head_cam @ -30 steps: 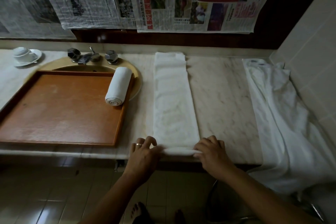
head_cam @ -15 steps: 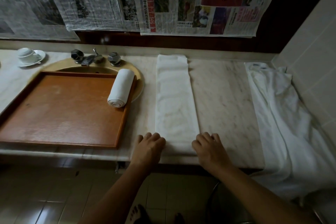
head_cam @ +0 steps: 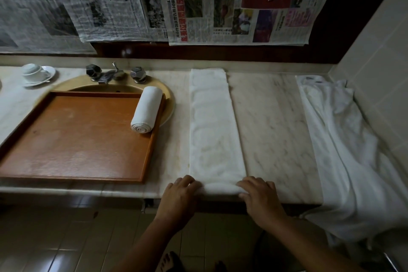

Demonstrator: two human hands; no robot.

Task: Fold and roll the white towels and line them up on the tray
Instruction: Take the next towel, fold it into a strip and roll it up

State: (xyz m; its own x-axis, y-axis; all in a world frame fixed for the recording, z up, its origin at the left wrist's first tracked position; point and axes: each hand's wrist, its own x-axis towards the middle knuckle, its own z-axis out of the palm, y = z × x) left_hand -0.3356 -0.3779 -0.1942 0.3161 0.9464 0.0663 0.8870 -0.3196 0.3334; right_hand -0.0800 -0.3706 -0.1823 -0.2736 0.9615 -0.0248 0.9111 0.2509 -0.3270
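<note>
1. Left hand (head_cam: pixel 180 194): fingers curled over the left end of the started roll at the near end of the folded towel (head_cam: pixel 215 126); it grips the roll from above.
2. Right hand (head_cam: pixel 259 193): fingers curled over the right end of the same roll, thumb tucked at its near side; it grips the roll.
3. The folded towel lies as a long strip on the bench (head_cam: pixel 271 121), running straight away from both hands to the back wall. The roll sits just beside the near bench edge.
4. Bare marble lies right of the right hand, up to the loose white cloth (head_cam: pixel 344 150) that drapes over the near edge.
5. Left of the left hand, the tray (head_cam: pixel 72 137) carries one rolled towel (head_cam: pixel 146 109) against its right rim.
6. The fingertips under the roll are hidden. The floor below is dark.
</note>
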